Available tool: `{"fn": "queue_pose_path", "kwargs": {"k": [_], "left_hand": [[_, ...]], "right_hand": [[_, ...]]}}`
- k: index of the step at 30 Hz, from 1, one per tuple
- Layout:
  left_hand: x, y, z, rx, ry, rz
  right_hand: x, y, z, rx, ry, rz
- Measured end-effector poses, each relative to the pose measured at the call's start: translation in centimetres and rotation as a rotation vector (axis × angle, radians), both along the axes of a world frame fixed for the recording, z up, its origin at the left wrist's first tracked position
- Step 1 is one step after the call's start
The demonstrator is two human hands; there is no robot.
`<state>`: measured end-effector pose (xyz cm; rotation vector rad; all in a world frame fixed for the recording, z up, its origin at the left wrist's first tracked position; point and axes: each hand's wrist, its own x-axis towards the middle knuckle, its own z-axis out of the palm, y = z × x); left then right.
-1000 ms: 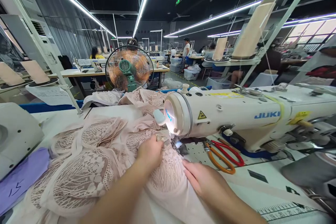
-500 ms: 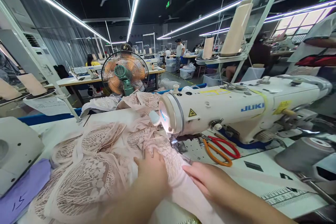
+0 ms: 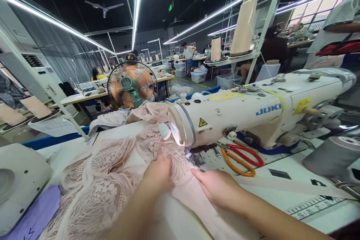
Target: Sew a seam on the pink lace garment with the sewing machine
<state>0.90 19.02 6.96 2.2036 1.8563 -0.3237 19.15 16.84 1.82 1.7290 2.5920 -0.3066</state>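
A pale pink lace bra (image 3: 180, 168) lies under the lit needle end of a white sewing machine (image 3: 225, 116). My left hand (image 3: 158, 172) is on the lace just left of the needle, its fingers bent down into the cloth. With thumb and fingers pinched, my right hand (image 3: 218, 187) holds the smooth edge of the same bra, close to the presser foot. The needle itself is too small to make out. More lace bras (image 3: 98, 195) are heaped to the left of my left forearm.
Red-handled scissors (image 3: 247, 153) and an orange-handled pair (image 3: 236, 165) lie beneath the machine arm. A grey thread cone (image 3: 332, 161) is at the right, a purple cloth (image 3: 42, 210) at the left. Beyond the table stand a large fan (image 3: 132, 84) and several people.
The view has shifted slightly. My left hand has moved a little left and up over the lace, and its fingers show more clearly. My right hand keeps its pinch on the edge.
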Motion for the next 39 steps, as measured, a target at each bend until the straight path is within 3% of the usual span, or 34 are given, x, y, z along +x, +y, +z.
{"fn": "queue_pose_path", "kwargs": {"k": [18,31,34,37,39], "left_hand": [[-2.8,2.9,-2.0,0.058,-0.29,-0.014],[-4.0,3.9,-2.8,0.108,-0.173,0.032],[-3.2,3.2,-2.2,0.151,-0.059,0.059],[-0.6,1.2,-1.9,0.328,0.108,0.073],[1.7,-0.8,-2.6,0.362,0.1,-0.029]], "right_hand": [[-0.2,-0.2,0.9,-0.08,-0.055,-0.001],[0.7,-1.3,0.4,-0.088,-0.098,0.007],[0.8,-1.4,-0.1,-0.07,-0.109,0.011],[0.9,-1.4,-0.7,-0.057,-0.076,0.036],[1.1,-1.4,-0.9,-0.057,-0.048,0.051]]}}
